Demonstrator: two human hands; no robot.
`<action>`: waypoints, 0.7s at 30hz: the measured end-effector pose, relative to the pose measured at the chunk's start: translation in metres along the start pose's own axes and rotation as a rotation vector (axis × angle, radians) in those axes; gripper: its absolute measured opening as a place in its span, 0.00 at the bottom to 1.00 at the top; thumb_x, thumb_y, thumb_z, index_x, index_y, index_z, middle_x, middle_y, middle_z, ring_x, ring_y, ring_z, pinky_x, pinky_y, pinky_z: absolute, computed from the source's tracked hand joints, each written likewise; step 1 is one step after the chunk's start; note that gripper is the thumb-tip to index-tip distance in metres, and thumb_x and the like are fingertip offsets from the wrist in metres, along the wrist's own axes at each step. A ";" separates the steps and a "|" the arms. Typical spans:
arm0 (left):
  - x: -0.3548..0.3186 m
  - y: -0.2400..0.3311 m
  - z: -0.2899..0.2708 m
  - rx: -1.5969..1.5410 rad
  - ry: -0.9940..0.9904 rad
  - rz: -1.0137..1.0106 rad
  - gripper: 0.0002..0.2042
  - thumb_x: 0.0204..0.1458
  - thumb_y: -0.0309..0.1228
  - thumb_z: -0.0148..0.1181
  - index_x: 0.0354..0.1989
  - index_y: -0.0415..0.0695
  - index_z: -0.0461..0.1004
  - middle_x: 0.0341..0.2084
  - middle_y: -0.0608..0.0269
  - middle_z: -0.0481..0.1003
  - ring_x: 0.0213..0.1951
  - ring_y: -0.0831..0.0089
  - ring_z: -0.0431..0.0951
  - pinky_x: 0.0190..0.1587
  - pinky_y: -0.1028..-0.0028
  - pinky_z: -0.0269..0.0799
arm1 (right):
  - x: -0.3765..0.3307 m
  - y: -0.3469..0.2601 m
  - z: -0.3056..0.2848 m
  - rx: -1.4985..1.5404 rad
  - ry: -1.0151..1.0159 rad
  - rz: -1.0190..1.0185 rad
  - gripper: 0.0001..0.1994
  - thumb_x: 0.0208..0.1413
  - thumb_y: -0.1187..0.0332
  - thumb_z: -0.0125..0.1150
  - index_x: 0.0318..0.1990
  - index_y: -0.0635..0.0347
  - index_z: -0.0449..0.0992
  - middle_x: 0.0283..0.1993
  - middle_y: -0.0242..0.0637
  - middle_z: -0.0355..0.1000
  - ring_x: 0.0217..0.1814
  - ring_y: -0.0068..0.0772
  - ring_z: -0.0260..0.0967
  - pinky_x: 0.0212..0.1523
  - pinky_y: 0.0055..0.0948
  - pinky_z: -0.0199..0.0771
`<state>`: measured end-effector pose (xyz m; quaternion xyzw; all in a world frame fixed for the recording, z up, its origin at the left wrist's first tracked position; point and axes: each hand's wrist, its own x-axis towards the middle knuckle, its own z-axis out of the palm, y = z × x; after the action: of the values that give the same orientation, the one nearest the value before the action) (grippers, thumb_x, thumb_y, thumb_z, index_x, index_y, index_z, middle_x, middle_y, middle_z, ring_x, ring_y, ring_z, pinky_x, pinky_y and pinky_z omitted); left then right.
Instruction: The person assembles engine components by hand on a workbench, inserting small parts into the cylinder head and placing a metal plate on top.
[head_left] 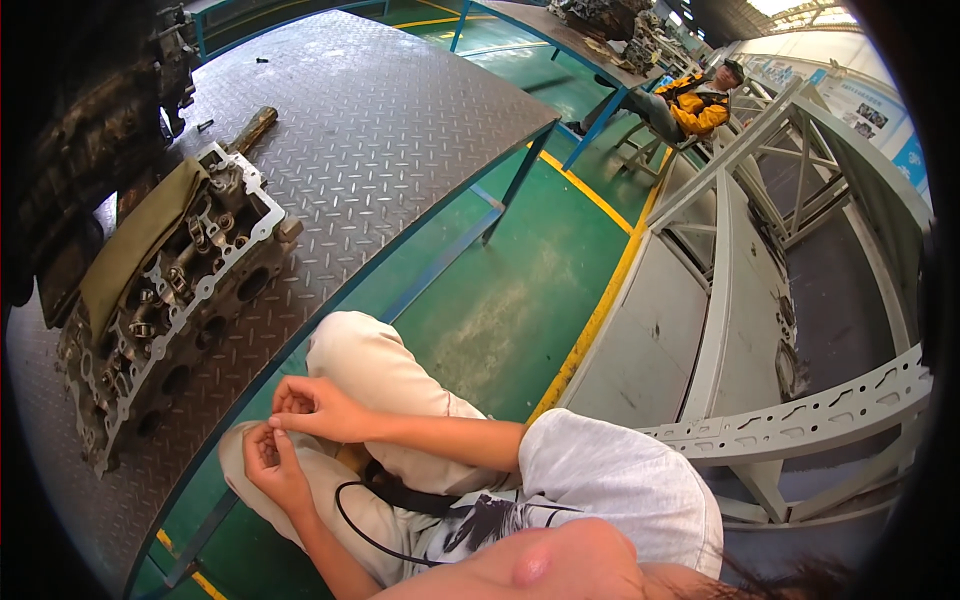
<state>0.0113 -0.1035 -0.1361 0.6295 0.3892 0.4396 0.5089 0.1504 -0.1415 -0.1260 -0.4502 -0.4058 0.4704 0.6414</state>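
I sit with my knees up beside a steel chequer-plate table (pixel 380 130). My right hand (pixel 315 408) and my left hand (pixel 272 462) meet over my lap in light trousers (pixel 365 365), fingers curled and fingertips touching. Nothing shows between the fingers. A grey engine cylinder head (pixel 175 310) lies on the table just left of my hands, an olive cloth (pixel 135 245) draped along its far side. A thin black cable (pixel 350 525) loops across my lap below the left hand.
A dark greasy engine block (pixel 85 140) stands at the table's far left, a wooden-handled tool (pixel 252 126) behind the cylinder head. Green floor with a yellow line (pixel 600 300) runs to white steel frames (pixel 790 420) on the right. Another person in a yellow jacket (pixel 695 103) sits far off.
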 end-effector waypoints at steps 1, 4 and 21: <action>-0.001 -0.001 0.000 0.006 -0.010 -0.001 0.04 0.56 0.21 0.53 0.37 0.35 0.70 0.30 0.66 0.70 0.31 0.80 0.69 0.35 0.81 0.65 | -0.001 -0.001 -0.001 -0.028 -0.005 0.000 0.09 0.55 0.67 0.63 0.35 0.61 0.70 0.26 0.24 0.69 0.29 0.12 0.62 0.28 0.15 0.60; -0.001 -0.002 0.002 -0.019 0.017 0.001 0.03 0.55 0.21 0.53 0.36 0.35 0.70 0.29 0.66 0.70 0.31 0.80 0.68 0.34 0.81 0.65 | -0.002 -0.003 0.003 -0.032 0.020 0.000 0.10 0.54 0.67 0.64 0.33 0.63 0.70 0.25 0.28 0.69 0.27 0.14 0.62 0.27 0.17 0.62; -0.001 0.004 0.001 0.148 0.023 0.067 0.03 0.55 0.21 0.56 0.35 0.35 0.71 0.29 0.67 0.70 0.30 0.81 0.68 0.34 0.82 0.66 | -0.004 -0.015 0.003 -0.273 0.050 -0.110 0.05 0.51 0.72 0.62 0.33 0.64 0.74 0.23 0.34 0.69 0.23 0.22 0.64 0.24 0.23 0.64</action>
<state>0.0124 -0.1059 -0.1330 0.6731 0.4050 0.4336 0.4415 0.1498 -0.1474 -0.1113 -0.5220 -0.4739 0.3636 0.6089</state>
